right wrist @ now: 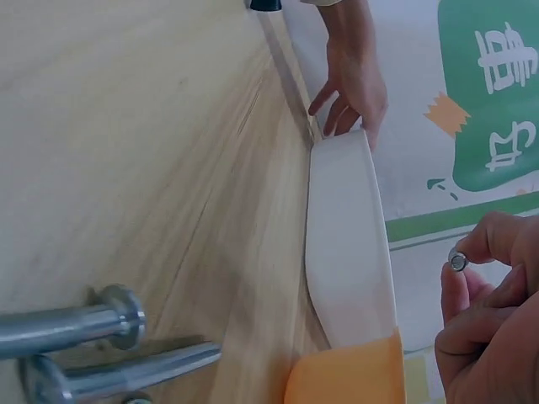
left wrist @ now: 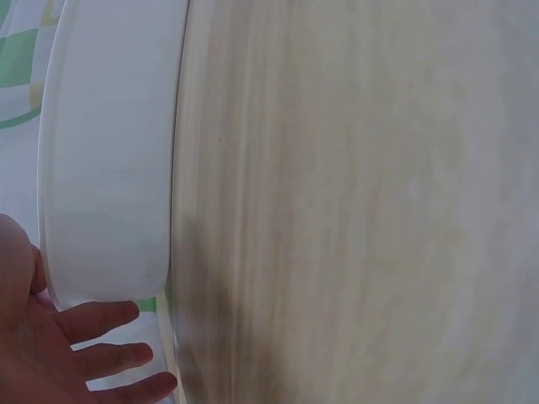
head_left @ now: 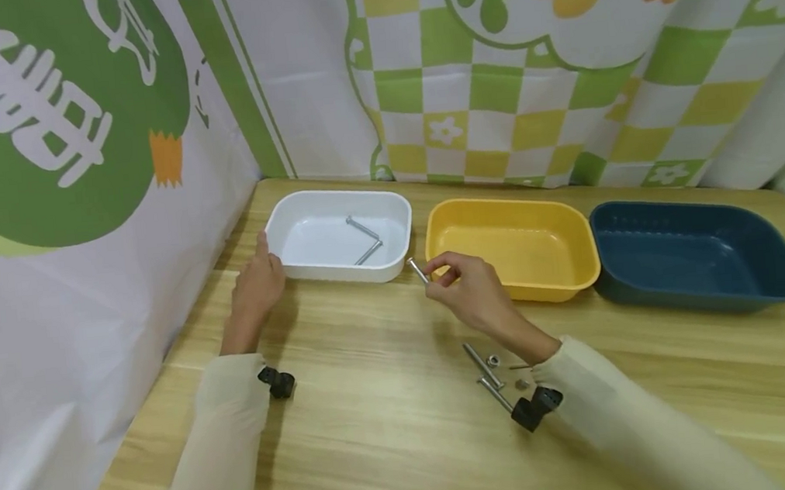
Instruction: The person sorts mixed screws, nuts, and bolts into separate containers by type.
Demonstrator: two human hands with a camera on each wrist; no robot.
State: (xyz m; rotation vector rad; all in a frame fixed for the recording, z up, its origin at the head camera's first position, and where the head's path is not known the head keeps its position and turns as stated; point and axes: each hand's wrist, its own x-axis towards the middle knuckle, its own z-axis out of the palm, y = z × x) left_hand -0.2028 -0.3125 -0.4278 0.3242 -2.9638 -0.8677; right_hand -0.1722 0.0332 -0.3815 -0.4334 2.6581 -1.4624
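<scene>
At the left end of the white tray (head_left: pixel 339 271), my left hand (head_left: pixel 258 284) touches the rim, its fingers fairly straight and spread in the left wrist view. Two metal bolts (head_left: pixel 367 253) lie in that tray. My right hand (head_left: pixel 469 289) pinches another bolt (head_left: pixel 418 271) between thumb and fingertips, by the gap between the white tray and the yellow tray (head_left: pixel 523 293). Its end (right wrist: pixel 458 262) faces the right wrist camera. Beneath the right forearm, two more bolts (head_left: pixel 495 395) lie on the table with a nut (head_left: pixel 493 361) and a small brownish piece (head_left: pixel 521 384).
A dark blue tray (head_left: pixel 706 299) stands right of the yellow one, all three in a row along the back of the wooden table (head_left: pixel 371 402). Behind them hangs a patterned cloth (head_left: pixel 479 113). Small black cameras (head_left: pixel 536 409) sit on both wrists.
</scene>
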